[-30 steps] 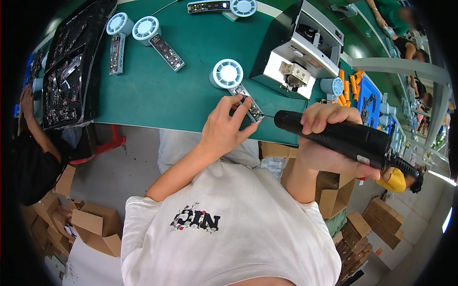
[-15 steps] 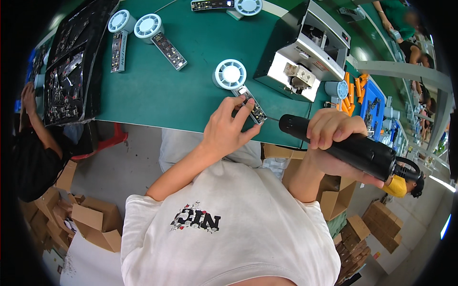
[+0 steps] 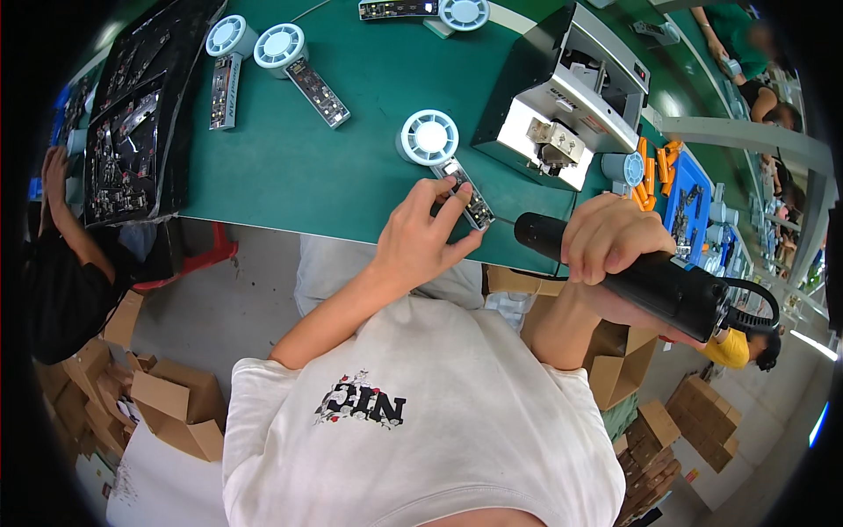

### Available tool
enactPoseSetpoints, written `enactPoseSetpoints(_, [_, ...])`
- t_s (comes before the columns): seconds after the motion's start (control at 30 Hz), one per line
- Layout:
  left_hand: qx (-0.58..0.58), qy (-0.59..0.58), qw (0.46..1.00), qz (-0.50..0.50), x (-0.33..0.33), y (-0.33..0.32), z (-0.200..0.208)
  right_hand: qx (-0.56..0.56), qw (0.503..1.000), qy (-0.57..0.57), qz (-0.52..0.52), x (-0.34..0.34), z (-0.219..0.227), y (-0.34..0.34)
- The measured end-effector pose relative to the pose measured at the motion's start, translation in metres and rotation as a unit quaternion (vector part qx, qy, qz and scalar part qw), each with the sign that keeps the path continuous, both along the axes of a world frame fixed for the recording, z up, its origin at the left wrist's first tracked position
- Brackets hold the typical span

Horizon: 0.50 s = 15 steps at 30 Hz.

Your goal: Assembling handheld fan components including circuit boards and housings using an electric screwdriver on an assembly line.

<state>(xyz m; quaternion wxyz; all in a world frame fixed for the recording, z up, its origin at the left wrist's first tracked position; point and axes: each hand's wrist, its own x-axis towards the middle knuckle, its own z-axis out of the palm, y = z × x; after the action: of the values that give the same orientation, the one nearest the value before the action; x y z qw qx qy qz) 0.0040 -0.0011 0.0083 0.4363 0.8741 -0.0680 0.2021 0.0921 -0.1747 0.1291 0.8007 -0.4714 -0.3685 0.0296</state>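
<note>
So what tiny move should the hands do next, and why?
Probably the right hand should ease the black tool gently toward the fan's near end: its thin bit points there, though whether it touches is unclear, and the left hand holds the fan.

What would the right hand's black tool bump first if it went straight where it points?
Probably the near end of the fan handle that the left hand holds: the black tool in the right hand points towards it. Depth is unclear, so it might miss.
</note>
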Motion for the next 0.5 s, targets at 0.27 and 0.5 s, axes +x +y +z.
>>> enactPoseSetpoints(0.27, [0.000,-0.004,1.000,0.000,-0.001,0.001,0.000,0.011,0.999,-0.030,0.038,0.008,0.007,0.009])
enactPoseSetpoints(0.5, [-0.008,-0.001,1.000,-0.003,-0.001,0.001,0.000,-0.016,0.995,-0.082,0.063,0.014,0.005,0.013])
